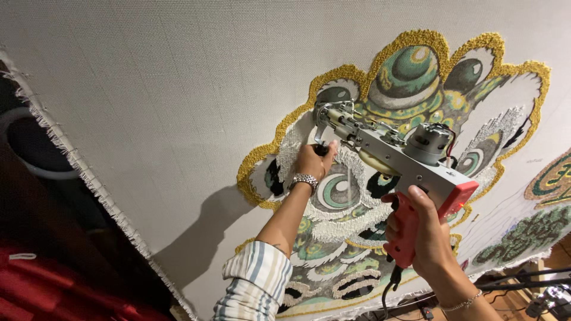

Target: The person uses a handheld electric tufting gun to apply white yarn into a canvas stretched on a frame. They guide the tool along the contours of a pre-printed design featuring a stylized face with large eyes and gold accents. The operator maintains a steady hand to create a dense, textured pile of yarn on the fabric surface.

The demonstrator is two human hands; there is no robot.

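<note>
Overhead, a tufting gun (395, 145) was pressed nose-first against a stretched cloth (148, 107), its tip inside the pale patch of a half-filled lion-head design (416, 77) edged in gold yarn. The right hand (425, 235) had its fingers clenched round the gun's red grip (405, 235), from which a black cord (389, 285) hung down. The left hand (314, 160), wearing a metal watch (304, 180) above a striped sleeve (256, 282), had its fingers closed on the black front handle near the needle. The cloth's frayed edge (89, 184) ran diagonally at left; a second, smaller tufted motif (550, 178) showed at far right.

Risks, as judged: with both arms raised, pressure on the cloth could slacken, and the needle might then skip or tear the weave. A drifting tip could run yarn across the gold outline. The hanging cord could snag on the forearm and tug the gun off its line.
</note>
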